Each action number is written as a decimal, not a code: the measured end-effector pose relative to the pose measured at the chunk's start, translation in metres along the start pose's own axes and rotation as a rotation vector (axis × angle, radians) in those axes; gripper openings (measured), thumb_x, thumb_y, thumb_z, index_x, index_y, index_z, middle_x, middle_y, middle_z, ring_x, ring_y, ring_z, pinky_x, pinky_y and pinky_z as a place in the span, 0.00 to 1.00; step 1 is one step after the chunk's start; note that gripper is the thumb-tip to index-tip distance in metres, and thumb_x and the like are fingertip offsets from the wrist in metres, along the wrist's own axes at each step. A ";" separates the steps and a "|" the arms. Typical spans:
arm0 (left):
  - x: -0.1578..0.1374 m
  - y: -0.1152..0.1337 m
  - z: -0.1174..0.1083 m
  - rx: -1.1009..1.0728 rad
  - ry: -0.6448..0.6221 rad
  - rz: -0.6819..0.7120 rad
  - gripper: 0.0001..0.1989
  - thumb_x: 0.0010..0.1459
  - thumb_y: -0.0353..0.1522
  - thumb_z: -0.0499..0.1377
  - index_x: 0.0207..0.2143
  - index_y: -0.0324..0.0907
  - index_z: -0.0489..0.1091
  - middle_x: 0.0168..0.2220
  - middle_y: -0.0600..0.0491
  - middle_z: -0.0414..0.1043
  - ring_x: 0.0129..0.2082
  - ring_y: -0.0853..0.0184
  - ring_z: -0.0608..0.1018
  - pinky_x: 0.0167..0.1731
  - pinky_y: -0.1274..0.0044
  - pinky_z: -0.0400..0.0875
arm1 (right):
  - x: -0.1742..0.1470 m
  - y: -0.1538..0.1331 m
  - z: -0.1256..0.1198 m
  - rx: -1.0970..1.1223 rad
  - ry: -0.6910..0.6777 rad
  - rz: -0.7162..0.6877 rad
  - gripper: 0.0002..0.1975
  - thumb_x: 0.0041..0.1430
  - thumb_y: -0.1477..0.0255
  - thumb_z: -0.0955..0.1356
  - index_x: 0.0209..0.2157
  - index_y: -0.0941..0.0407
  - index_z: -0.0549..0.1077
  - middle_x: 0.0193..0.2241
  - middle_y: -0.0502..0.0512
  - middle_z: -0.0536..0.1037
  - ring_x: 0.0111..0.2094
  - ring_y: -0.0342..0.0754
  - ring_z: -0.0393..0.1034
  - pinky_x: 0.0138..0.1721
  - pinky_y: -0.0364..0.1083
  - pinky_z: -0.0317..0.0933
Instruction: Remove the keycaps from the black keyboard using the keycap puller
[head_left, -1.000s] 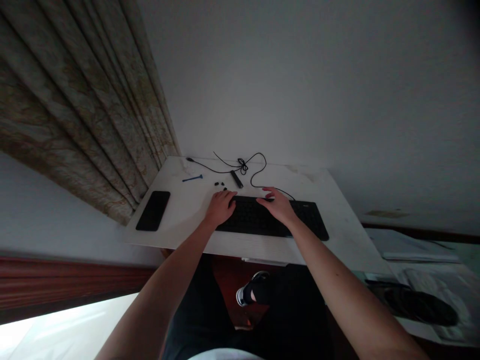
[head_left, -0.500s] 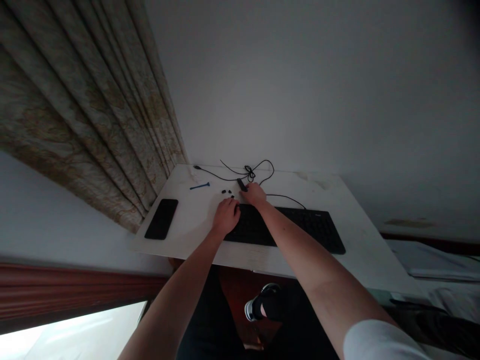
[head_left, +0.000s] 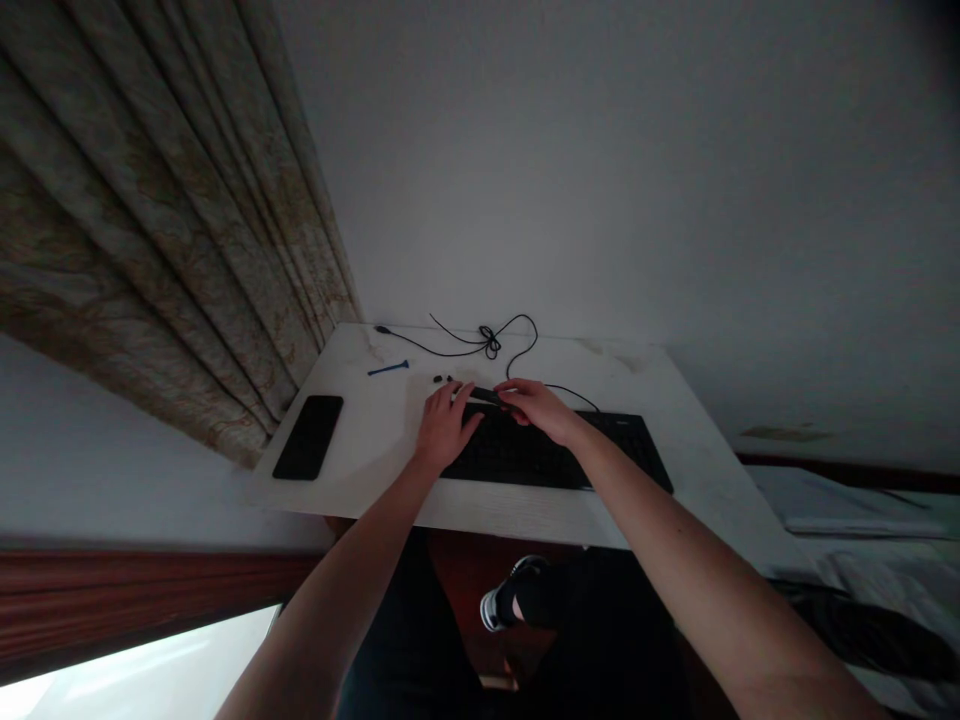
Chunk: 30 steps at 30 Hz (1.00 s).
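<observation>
A slim black bar (head_left: 486, 395) is held above the back edge of the black keyboard (head_left: 517, 458). My right hand (head_left: 538, 405) is closed on its right end, thumb and fingers pinching it. My left hand (head_left: 442, 428) is at the bar's left end, fingers apart and thumb spread over the keyboard's left part; whether its fingertips touch the bar is hard to tell. Small black pieces (head_left: 438, 379), like keycaps, lie just beyond my left fingers. My forearms and hands cover part of the keyboard.
A blue thin tool (head_left: 388, 368) lies at the back left of the white table (head_left: 480, 510). A black phone (head_left: 308, 438) rests near the left edge. The black cable (head_left: 489, 343) is bundled by the wall. A patterned curtain (head_left: 187, 200) hangs at left.
My right hand has moved right and turned, and the black bar has swung from slanted to nearly level. My left hand's fingers have spread and reached toward its left end. The view has shifted slightly.
</observation>
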<state>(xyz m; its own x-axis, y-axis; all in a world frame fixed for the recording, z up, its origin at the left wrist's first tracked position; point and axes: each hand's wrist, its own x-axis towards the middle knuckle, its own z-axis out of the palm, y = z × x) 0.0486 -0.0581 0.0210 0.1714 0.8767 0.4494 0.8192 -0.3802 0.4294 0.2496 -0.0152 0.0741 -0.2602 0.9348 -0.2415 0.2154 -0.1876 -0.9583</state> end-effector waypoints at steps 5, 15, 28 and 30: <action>-0.002 0.003 -0.006 0.016 -0.054 0.109 0.19 0.68 0.38 0.55 0.59 0.46 0.68 0.54 0.43 0.71 0.57 0.55 0.71 0.59 0.61 0.63 | -0.022 -0.001 0.010 0.164 0.036 0.126 0.13 0.51 0.63 0.74 0.36 0.56 0.76 0.22 0.50 0.74 0.19 0.39 0.60 0.19 0.39 0.52; -0.001 0.029 -0.018 0.022 -0.102 0.121 0.14 0.61 0.36 0.60 0.48 0.45 0.74 0.45 0.46 0.75 0.45 0.57 0.77 0.51 0.65 0.70 | -0.046 0.006 0.024 0.300 -0.008 0.138 0.13 0.51 0.62 0.74 0.32 0.56 0.74 0.20 0.47 0.69 0.19 0.38 0.58 0.19 0.39 0.48; 0.005 0.041 -0.011 -0.779 0.087 -0.440 0.04 0.58 0.30 0.57 0.35 0.41 0.72 0.35 0.50 0.77 0.36 0.66 0.80 0.43 0.70 0.77 | -0.053 0.002 -0.012 0.540 -0.051 0.219 0.12 0.54 0.65 0.73 0.37 0.56 0.74 0.19 0.45 0.65 0.18 0.38 0.54 0.18 0.40 0.46; 0.009 0.045 -0.009 -1.057 0.012 -0.597 0.04 0.59 0.32 0.58 0.33 0.40 0.71 0.34 0.50 0.77 0.36 0.66 0.81 0.44 0.69 0.78 | -0.052 0.004 -0.018 0.543 -0.003 0.168 0.13 0.56 0.61 0.72 0.36 0.55 0.74 0.18 0.46 0.65 0.18 0.40 0.57 0.18 0.40 0.50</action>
<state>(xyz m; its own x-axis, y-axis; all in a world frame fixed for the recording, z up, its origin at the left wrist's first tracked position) 0.0824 -0.0703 0.0510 -0.0903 0.9954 -0.0322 -0.0845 0.0246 0.9961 0.2808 -0.0595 0.0851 -0.2669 0.8782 -0.3970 -0.2609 -0.4624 -0.8474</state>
